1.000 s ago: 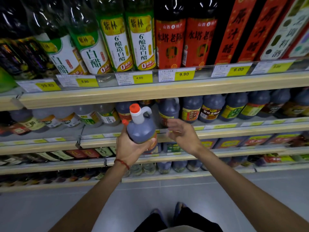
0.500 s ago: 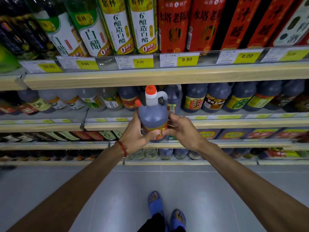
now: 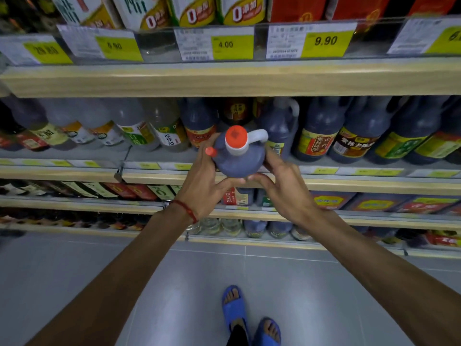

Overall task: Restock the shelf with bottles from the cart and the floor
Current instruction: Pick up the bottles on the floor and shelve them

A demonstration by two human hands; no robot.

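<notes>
A dark vinegar bottle (image 3: 238, 159) with an orange cap, a white neck and a white handle is held upright at the front edge of the second shelf (image 3: 324, 183). My left hand (image 3: 208, 191) grips its left side, thumb curled under the front. From the right, my right hand (image 3: 284, 191) grips the bottle's lower side with curled fingers. The bottle stands before a gap between dark bottles in the shelf row. Its label is hidden from this angle.
The second shelf holds clear bottles (image 3: 129, 126) on the left and dark labelled bottles (image 3: 321, 131) on the right. The shelf above (image 3: 224, 78) carries yellow price tags. Lower shelves (image 3: 374, 221) hold more goods. Grey floor tiles (image 3: 99, 283) and my blue sandals (image 3: 234, 305) lie below.
Both hands have carried the bottle forward and up to the second shelf's edge. My right hand, apart from it a second ago, now grips its right side. The camera has moved closer.
</notes>
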